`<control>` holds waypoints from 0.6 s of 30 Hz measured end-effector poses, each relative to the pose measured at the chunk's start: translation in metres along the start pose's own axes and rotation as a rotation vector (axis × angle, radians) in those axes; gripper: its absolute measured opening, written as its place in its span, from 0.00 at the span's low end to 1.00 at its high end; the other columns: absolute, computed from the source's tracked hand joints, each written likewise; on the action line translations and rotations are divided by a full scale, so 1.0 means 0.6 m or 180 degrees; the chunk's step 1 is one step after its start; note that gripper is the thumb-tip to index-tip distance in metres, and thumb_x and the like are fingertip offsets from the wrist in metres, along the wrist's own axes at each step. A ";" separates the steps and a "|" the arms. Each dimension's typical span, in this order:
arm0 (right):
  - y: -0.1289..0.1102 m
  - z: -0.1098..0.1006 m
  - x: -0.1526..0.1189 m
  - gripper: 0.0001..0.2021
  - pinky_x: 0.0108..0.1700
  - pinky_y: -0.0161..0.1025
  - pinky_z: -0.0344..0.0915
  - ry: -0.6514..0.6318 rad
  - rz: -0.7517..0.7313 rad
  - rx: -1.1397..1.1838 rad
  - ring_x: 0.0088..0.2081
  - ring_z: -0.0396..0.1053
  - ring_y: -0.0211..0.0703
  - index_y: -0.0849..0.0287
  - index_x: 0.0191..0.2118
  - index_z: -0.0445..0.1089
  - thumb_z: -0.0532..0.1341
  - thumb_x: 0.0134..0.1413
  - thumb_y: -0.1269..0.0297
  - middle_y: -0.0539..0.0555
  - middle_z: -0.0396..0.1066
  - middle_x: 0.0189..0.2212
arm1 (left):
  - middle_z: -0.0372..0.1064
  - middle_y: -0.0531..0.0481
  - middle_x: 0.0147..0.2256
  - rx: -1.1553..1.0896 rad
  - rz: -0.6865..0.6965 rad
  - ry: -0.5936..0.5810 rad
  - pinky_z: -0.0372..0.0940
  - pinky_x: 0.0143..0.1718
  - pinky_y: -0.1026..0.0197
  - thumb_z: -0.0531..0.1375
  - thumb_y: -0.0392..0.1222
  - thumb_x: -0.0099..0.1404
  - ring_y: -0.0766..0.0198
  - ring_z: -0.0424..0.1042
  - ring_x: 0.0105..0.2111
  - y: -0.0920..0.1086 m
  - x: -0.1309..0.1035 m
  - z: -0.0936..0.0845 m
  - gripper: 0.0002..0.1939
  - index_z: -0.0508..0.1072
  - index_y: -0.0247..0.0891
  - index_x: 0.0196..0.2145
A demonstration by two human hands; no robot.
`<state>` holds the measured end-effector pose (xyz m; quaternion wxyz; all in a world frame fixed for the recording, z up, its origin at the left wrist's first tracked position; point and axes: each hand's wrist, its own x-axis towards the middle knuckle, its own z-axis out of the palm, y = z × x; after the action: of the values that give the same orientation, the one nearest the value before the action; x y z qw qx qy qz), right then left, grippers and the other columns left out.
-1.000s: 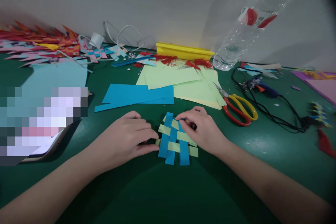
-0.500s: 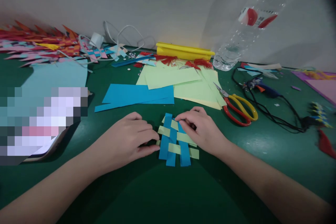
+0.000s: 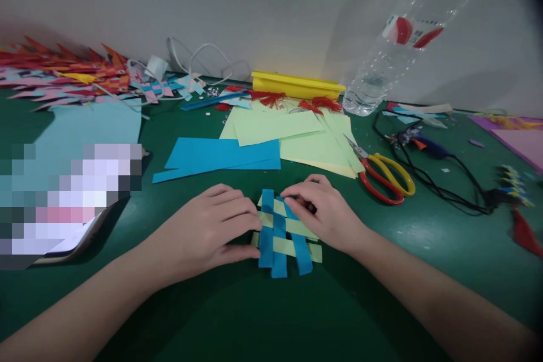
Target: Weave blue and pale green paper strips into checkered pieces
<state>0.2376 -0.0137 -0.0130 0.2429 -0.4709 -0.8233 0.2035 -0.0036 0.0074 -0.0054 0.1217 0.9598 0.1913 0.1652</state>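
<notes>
In the head view, the woven paper strips (image 3: 279,232) lay just below the middle of the frame, between the two hands. The left hand (image 3: 220,226) was at their left edge, thumb and fingers parted slightly, the fingertips touching the strips' ends. The right hand (image 3: 320,209) was at their upper right, thumb and forefinger nearly closed over the top of the weave; whether they pinched it could not be told. Blue paper (image 3: 224,154) lay above the left hand, scissors (image 3: 382,172) at right of centre.
</notes>
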 end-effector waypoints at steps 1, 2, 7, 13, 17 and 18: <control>0.000 0.000 0.000 0.10 0.51 0.43 0.55 0.0013 0.0020 -0.0006 0.26 0.63 0.36 0.58 0.43 0.69 0.52 0.63 0.64 0.46 0.69 0.24 | 0.69 0.51 0.38 0.0005 0.0011 -0.0006 0.57 0.42 0.57 0.59 0.49 0.64 0.61 0.65 0.39 0.000 0.000 0.000 0.11 0.68 0.40 0.40; 0.001 0.000 0.000 0.10 0.51 0.44 0.56 0.0027 0.0034 -0.0008 0.26 0.62 0.36 0.58 0.44 0.68 0.52 0.63 0.63 0.46 0.68 0.23 | 0.69 0.51 0.39 0.0007 0.0025 -0.0009 0.57 0.43 0.57 0.59 0.49 0.64 0.61 0.65 0.40 0.001 0.000 -0.001 0.12 0.68 0.40 0.39; 0.003 0.002 -0.001 0.10 0.50 0.45 0.57 0.0123 0.0038 -0.0071 0.24 0.61 0.36 0.59 0.43 0.68 0.52 0.62 0.63 0.45 0.64 0.20 | 0.69 0.49 0.44 -0.0035 0.0071 -0.0046 0.57 0.48 0.55 0.61 0.49 0.62 0.58 0.65 0.46 0.003 -0.001 -0.001 0.15 0.67 0.40 0.43; -0.004 0.002 -0.004 0.06 0.48 0.44 0.60 0.0864 -0.0764 -0.0293 0.38 0.66 0.40 0.59 0.41 0.67 0.57 0.56 0.68 0.53 0.70 0.33 | 0.66 0.47 0.49 -0.0079 0.0055 -0.0190 0.55 0.53 0.53 0.63 0.53 0.58 0.55 0.62 0.51 0.006 -0.001 0.002 0.22 0.66 0.40 0.46; -0.011 0.005 -0.006 0.05 0.54 0.45 0.56 0.0227 -0.1606 -0.0385 0.40 0.66 0.40 0.58 0.35 0.67 0.59 0.55 0.63 0.51 0.72 0.34 | 0.67 0.46 0.48 -0.0185 0.0096 -0.0193 0.56 0.54 0.53 0.62 0.50 0.61 0.56 0.63 0.51 0.007 0.000 0.006 0.16 0.67 0.40 0.43; -0.013 0.005 -0.007 0.08 0.54 0.45 0.56 0.0021 -0.1726 -0.0364 0.42 0.66 0.41 0.58 0.35 0.66 0.59 0.54 0.58 0.52 0.72 0.36 | 0.67 0.47 0.48 -0.0232 0.0107 -0.0181 0.56 0.54 0.53 0.61 0.49 0.61 0.57 0.63 0.51 0.008 0.001 0.006 0.15 0.67 0.40 0.42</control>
<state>0.2321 -0.0213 -0.0120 0.2643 -0.2469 -0.9286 0.0827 -0.0004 0.0027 -0.0072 0.1592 0.9621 0.1655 0.1468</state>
